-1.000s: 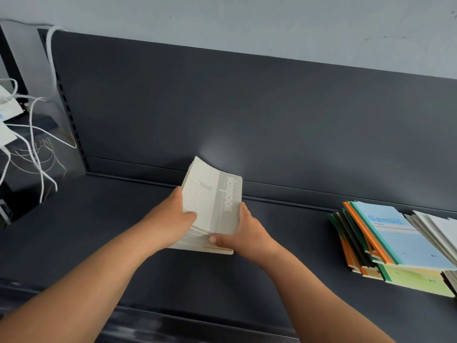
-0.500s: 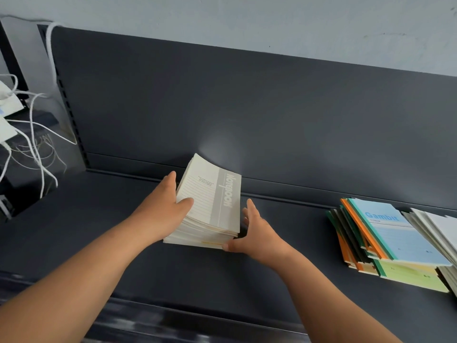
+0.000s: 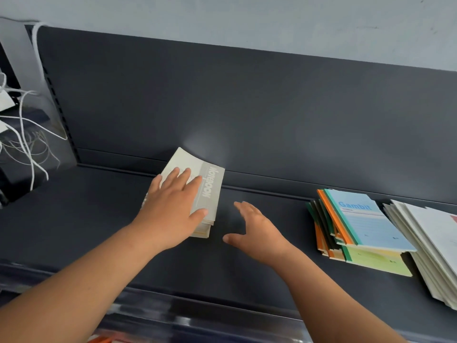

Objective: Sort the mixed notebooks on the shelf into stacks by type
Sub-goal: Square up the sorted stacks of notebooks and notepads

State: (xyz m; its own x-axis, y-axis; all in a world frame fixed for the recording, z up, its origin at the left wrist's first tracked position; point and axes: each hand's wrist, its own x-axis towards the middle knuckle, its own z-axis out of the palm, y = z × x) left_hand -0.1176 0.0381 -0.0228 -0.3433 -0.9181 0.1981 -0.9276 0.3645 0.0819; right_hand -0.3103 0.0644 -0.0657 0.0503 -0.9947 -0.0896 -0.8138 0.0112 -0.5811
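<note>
Notebook stack (image 3: 212,188) on dark shelf (image 3: 99,219), pale wall (image 3: 247,16).

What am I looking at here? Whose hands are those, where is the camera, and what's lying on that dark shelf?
No machine here: a person wears a camera on the head, looking down at their own two bare hands. The left hand lies flat on a stack of cream notebooks. The right hand is open over the shelf, holding nothing. Further right sit a colourful stack topped by a blue "Gambit" notebook, and a white stack.
</note>
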